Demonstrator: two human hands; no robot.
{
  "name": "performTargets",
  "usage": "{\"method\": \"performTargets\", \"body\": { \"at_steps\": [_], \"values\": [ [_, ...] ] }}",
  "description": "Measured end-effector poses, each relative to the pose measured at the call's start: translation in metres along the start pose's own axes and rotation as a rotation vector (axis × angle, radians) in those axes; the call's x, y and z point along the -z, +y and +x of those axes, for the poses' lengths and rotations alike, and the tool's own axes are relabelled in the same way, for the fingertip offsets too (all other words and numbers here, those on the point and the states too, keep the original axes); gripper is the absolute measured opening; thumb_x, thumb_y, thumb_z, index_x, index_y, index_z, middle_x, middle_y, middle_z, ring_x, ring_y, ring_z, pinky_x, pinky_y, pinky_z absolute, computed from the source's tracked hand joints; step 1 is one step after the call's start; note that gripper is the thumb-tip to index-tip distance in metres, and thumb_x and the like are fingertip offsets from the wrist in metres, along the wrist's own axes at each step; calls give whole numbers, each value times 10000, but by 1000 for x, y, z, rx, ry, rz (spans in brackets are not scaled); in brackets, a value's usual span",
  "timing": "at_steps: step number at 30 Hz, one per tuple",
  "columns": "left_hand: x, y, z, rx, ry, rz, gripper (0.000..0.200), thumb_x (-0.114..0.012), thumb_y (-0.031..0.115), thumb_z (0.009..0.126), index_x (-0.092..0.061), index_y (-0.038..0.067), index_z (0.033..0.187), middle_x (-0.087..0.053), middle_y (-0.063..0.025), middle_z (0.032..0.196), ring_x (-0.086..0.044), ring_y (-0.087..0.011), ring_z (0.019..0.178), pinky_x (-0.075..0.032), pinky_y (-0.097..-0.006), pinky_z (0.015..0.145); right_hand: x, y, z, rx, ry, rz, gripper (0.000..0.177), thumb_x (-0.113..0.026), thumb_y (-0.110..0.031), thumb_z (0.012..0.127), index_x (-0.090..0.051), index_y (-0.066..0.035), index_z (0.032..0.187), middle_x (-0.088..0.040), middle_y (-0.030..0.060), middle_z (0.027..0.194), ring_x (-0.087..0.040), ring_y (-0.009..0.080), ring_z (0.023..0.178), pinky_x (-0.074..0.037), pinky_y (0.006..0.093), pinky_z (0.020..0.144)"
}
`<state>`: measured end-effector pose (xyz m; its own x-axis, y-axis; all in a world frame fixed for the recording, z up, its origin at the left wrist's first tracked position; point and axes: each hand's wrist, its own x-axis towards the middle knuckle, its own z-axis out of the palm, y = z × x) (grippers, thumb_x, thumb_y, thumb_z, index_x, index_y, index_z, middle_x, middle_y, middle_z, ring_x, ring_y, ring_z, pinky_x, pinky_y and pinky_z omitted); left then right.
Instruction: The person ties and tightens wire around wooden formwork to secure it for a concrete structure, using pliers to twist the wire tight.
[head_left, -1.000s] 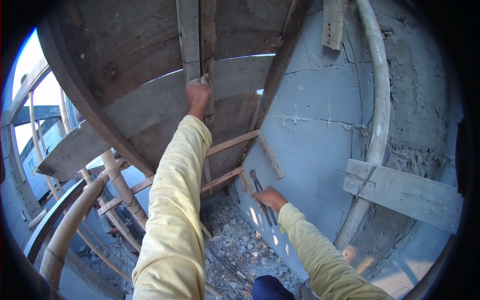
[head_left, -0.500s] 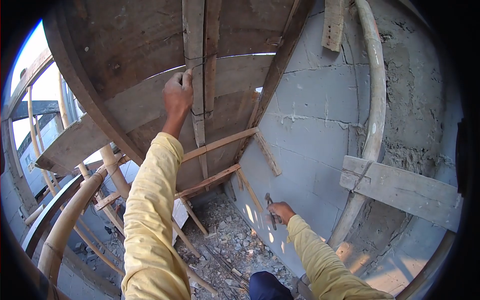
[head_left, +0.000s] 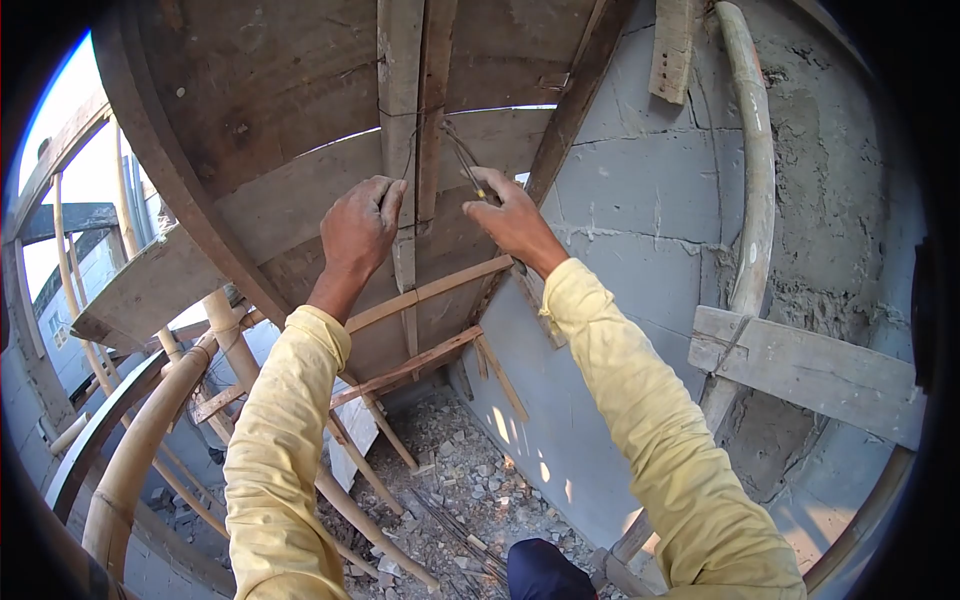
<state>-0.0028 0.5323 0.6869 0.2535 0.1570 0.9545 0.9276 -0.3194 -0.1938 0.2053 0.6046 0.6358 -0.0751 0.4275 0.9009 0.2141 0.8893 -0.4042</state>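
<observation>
My left hand (head_left: 362,232) is raised under the wooden formwork, thumb and fingers pinched on a thin dark tie wire (head_left: 413,150). The wire runs up to a loop around two long battens (head_left: 399,75) fixed under the boards. Gripped in my right hand (head_left: 515,222) is a pair of pincers (head_left: 462,160) with slim metal handles and a bit of yellow near the fingers. Their head points up at the right batten, close to the wire loop. Lower down, a second wire tie crosses the same battens.
A grey block wall (head_left: 630,190) rises on the right, with a bamboo pole (head_left: 752,180) and a tied plank (head_left: 805,370) before it. Bamboo scaffolding (head_left: 140,450) stands at left. Wooden struts (head_left: 430,292) cross below the formwork. Rubble (head_left: 470,470) covers the ground.
My right hand has come up from low by the wall to the battens, bringing the pincers. My left hand has shifted slightly down and right, with the wire now showing above it.
</observation>
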Motion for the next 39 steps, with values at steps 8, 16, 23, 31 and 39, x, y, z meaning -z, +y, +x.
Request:
{"method": "performTargets", "body": {
  "at_steps": [8,16,23,31,39],
  "values": [
    [-11,1,-6,-23,-30,-8,266,-556,332,951,-669,93,927,-684,-121,899,-640,-360,829,-508,-446,688,-17,-17,16,25,61,-318,543,-604,-271,854,-520,-71,1352,-560,277,1245,-523,421,1177,-398,439,1032],
    [-17,6,-9,25,-89,8,255,-546,342,945,-681,125,958,-692,-108,928,-649,-347,855,-516,-444,709,-25,-35,7,53,120,-519,488,-596,-222,878,-528,-79,1339,-548,278,1224,-545,483,1086,-442,489,958],
    [-21,-1,-11,-3,-68,22,264,-562,328,951,-672,88,940,-686,-131,892,-644,-372,822,-508,-447,690,-28,-3,18,-100,198,-395,381,-624,-202,863,-563,52,1141,-578,288,1127,-596,527,982,-496,521,871],
    [-10,-22,-4,-103,-152,53,296,-559,336,950,-676,68,1000,-688,-149,958,-639,-377,877,-512,-449,748,-80,54,32,-32,233,-150,349,-610,-162,866,-550,36,1147,-638,278,1069,-608,452,1006,-489,495,881],
    [31,-23,47,-185,-311,411,432,-650,320,892,-574,108,1261,-565,-130,1285,-538,-335,1169,-471,-429,935,-100,61,35,-106,343,-108,343,-614,-174,888,-552,-20,1188,-628,240,1127,-605,427,1038,-489,491,876]
  ]
}}
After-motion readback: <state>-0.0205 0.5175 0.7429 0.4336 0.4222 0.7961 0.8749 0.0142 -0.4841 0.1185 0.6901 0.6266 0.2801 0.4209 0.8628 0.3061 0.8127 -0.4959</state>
